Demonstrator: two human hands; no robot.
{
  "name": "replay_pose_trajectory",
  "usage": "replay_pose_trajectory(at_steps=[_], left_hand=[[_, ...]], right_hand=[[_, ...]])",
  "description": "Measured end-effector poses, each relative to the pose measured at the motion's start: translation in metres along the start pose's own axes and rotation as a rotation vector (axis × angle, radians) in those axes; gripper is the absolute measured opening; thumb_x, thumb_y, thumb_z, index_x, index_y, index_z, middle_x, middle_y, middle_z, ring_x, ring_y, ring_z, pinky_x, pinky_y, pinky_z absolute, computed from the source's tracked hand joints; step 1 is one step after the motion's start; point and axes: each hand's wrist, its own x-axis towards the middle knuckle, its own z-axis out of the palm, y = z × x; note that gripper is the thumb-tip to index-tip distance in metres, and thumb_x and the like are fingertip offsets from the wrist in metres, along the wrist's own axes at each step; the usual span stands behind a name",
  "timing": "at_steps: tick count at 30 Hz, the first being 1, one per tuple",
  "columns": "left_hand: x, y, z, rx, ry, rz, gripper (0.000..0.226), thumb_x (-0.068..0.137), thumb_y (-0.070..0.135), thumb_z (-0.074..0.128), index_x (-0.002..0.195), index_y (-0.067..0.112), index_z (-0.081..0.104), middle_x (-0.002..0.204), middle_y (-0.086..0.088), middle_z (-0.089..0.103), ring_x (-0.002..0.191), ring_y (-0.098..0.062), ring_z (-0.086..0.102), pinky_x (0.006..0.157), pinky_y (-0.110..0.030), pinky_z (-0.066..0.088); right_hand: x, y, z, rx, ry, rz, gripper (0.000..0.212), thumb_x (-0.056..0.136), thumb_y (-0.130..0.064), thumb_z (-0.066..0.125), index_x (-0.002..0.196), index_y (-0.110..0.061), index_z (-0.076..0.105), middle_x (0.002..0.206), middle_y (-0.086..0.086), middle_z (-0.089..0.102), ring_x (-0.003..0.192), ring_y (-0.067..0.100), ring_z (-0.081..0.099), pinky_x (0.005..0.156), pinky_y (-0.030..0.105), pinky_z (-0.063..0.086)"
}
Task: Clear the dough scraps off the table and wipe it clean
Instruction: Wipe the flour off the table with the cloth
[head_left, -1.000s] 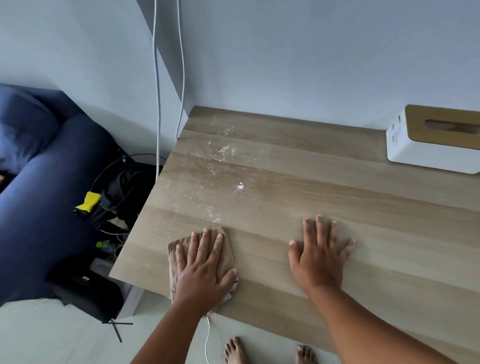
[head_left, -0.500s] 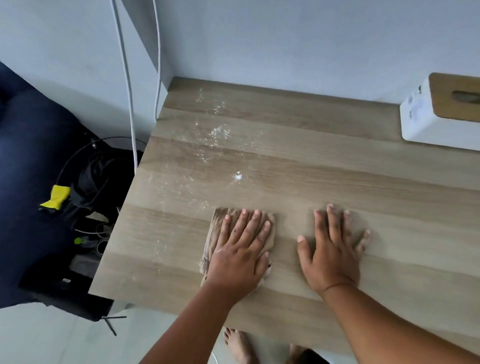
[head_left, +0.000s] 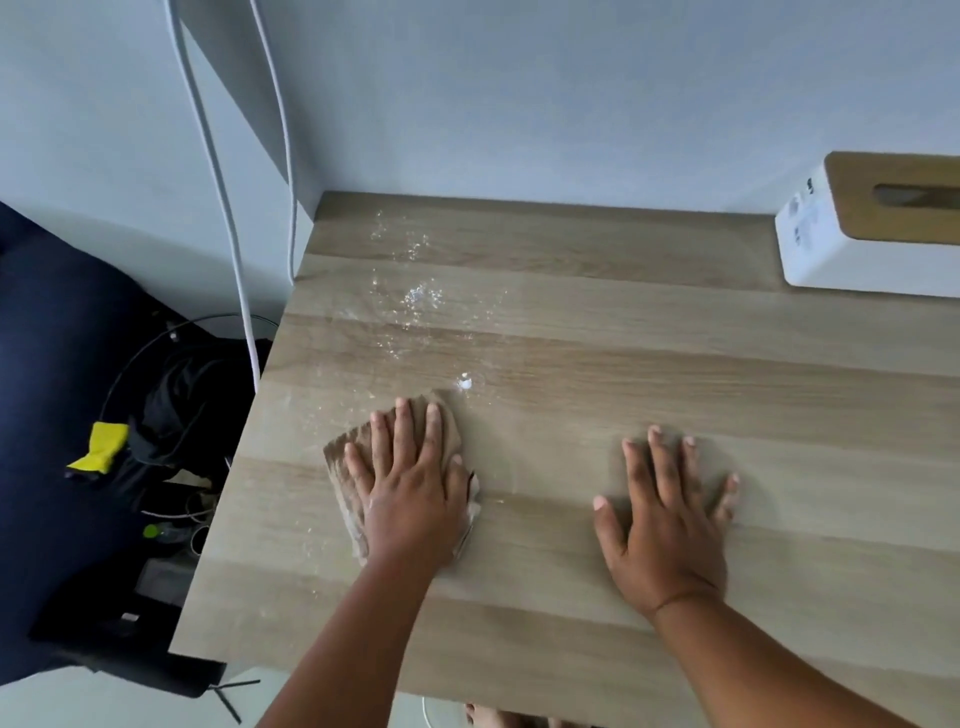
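Observation:
A light wooden table (head_left: 649, 364) fills the view. My left hand (head_left: 410, 488) lies flat with straight fingers on a brown cloth (head_left: 340, 457), pressing it onto the table's left part. A small white dough scrap (head_left: 464, 384) sits just beyond the cloth's far corner. Flour dust and tiny crumbs (head_left: 415, 296) are scattered further back toward the wall. My right hand (head_left: 665, 514) rests flat on the bare wood to the right, fingers spread, holding nothing.
A white tissue box with a wooden lid (head_left: 872, 228) stands at the back right against the wall. Two white cables (head_left: 228, 208) hang down past the table's left edge. Dark bags and a yellow item (head_left: 101, 447) lie on the floor to the left.
My left hand has slid the cloth forward from the near left edge toward the dough scrap. My right hand has stayed flat on the table.

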Motion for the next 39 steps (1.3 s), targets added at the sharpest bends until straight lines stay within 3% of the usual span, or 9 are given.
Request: replay_pose_trajectory(at_steps=[5, 11, 14, 19, 21, 25, 31, 35, 39], left_hand=[[0.031, 0.039, 0.004, 0.043, -0.028, 0.210, 0.069, 0.098, 0.055, 0.023, 0.164, 0.037, 0.012, 0.174, 0.002, -0.002, 0.160, -0.027, -0.012, 0.125, -0.061, -0.009], [-0.019, -0.007, 0.016, 0.042, 0.000, 0.607, 0.067, 0.099, 0.044, 0.045, 0.162, 0.026, 0.031, 0.172, 0.003, 0.018, 0.160, -0.022, 0.011, 0.123, -0.061, 0.021], [-0.028, -0.034, 0.011, 0.010, 0.055, 0.537, 0.065, 0.099, 0.041, 0.043, 0.162, 0.025, 0.031, 0.172, 0.003, 0.019, 0.160, -0.022, 0.015, 0.123, -0.062, 0.020], [0.000, 0.000, 0.002, 0.005, 0.018, 0.118, 0.071, 0.098, 0.050, 0.021, 0.165, 0.029, 0.016, 0.174, 0.004, 0.005, 0.160, -0.020, -0.006, 0.127, -0.056, -0.003], [0.018, 0.023, 0.002, 0.011, -0.005, 0.052, 0.072, 0.097, 0.052, 0.017, 0.165, 0.032, 0.008, 0.174, 0.005, -0.003, 0.159, -0.022, -0.014, 0.125, -0.056, -0.011], [0.023, 0.043, 0.009, 0.060, -0.033, 0.250, 0.070, 0.099, 0.052, 0.019, 0.165, 0.031, 0.008, 0.174, 0.003, -0.006, 0.159, -0.024, -0.016, 0.125, -0.059, -0.010], [-0.034, -0.003, 0.025, 0.096, 0.005, 0.614, 0.072, 0.098, 0.046, 0.047, 0.163, 0.024, 0.027, 0.174, 0.000, 0.011, 0.160, -0.027, 0.009, 0.123, -0.064, 0.020], [-0.035, -0.039, 0.017, 0.099, 0.051, 0.580, 0.072, 0.096, 0.045, 0.047, 0.163, 0.026, 0.027, 0.173, -0.001, 0.015, 0.160, -0.027, 0.014, 0.122, -0.064, 0.021], [-0.013, -0.006, 0.014, 0.101, 0.061, 0.308, 0.072, 0.096, 0.048, 0.039, 0.163, 0.028, 0.025, 0.173, -0.005, 0.013, 0.160, -0.029, 0.005, 0.124, -0.064, 0.010]], right_hand=[[0.001, 0.000, 0.002, 0.013, 0.026, -0.001, 0.079, 0.090, -0.061, 0.041, 0.159, -0.023, 0.037, 0.172, 0.003, 0.020, 0.160, 0.035, 0.010, 0.120, 0.074, 0.007], [-0.002, 0.002, 0.003, 0.007, 0.024, 0.005, 0.079, 0.089, -0.062, 0.042, 0.158, -0.025, 0.037, 0.173, 0.001, 0.019, 0.160, 0.034, 0.011, 0.120, 0.074, 0.008], [0.000, 0.002, 0.004, 0.012, 0.033, 0.001, 0.079, 0.089, -0.063, 0.042, 0.158, -0.025, 0.037, 0.172, 0.001, 0.019, 0.160, 0.034, 0.012, 0.120, 0.074, 0.008], [0.000, 0.003, 0.007, 0.011, 0.049, -0.006, 0.079, 0.090, -0.064, 0.041, 0.159, -0.025, 0.034, 0.173, 0.001, 0.018, 0.160, 0.034, 0.011, 0.120, 0.073, 0.006], [0.000, 0.003, 0.008, 0.012, 0.064, -0.004, 0.080, 0.090, -0.063, 0.043, 0.159, -0.025, 0.034, 0.172, 0.001, 0.018, 0.160, 0.035, 0.012, 0.120, 0.073, 0.005], [0.001, 0.004, 0.010, 0.001, 0.064, -0.003, 0.080, 0.089, -0.062, 0.044, 0.159, -0.025, 0.035, 0.172, 0.002, 0.019, 0.160, 0.035, 0.011, 0.120, 0.074, 0.005], [0.000, 0.003, 0.008, -0.005, 0.045, -0.009, 0.079, 0.090, -0.063, 0.042, 0.159, -0.025, 0.035, 0.173, 0.001, 0.017, 0.160, 0.034, 0.009, 0.120, 0.073, 0.006], [0.000, 0.001, 0.005, 0.011, 0.030, -0.003, 0.078, 0.092, -0.064, 0.040, 0.159, -0.025, 0.034, 0.173, 0.001, 0.017, 0.160, 0.033, 0.007, 0.121, 0.073, 0.006], [0.002, 0.001, 0.003, 0.019, 0.015, -0.002, 0.078, 0.093, -0.064, 0.037, 0.160, -0.025, 0.032, 0.173, 0.001, 0.015, 0.161, 0.034, 0.005, 0.120, 0.074, 0.006]])
